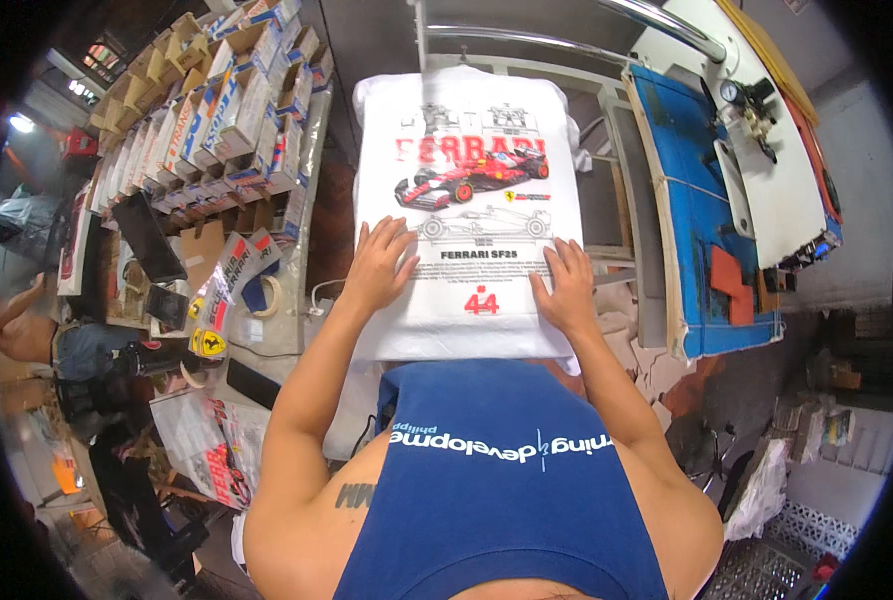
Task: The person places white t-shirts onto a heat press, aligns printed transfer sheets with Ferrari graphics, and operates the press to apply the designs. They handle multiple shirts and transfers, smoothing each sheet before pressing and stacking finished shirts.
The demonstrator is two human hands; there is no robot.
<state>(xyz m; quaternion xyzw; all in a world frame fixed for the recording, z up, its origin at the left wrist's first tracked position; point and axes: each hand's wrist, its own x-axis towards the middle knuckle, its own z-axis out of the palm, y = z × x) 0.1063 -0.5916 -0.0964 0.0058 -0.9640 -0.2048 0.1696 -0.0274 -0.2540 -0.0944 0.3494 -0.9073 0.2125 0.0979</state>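
A white T-shirt [386,330] is stretched flat over a platen in front of me, its cloth draping over the edges. On its front is a print [481,185] with a red race car, a grey outline car, lettering and a red number. My left hand [380,262] lies flat on the shirt at the left side of the print, fingers spread. At the right side of the print my right hand [566,284] rests on the cloth, its fingers also apart. Neither hand grips anything.
Many long cardboard boxes [216,120] stand in rows at the left. Nearby are a dark tablet [149,236], a tape roll [263,297] and printed sheets [206,440]. A chrome bar [666,25] and a blue panel [681,180] stand at the right. Another person [26,335] is at far left.
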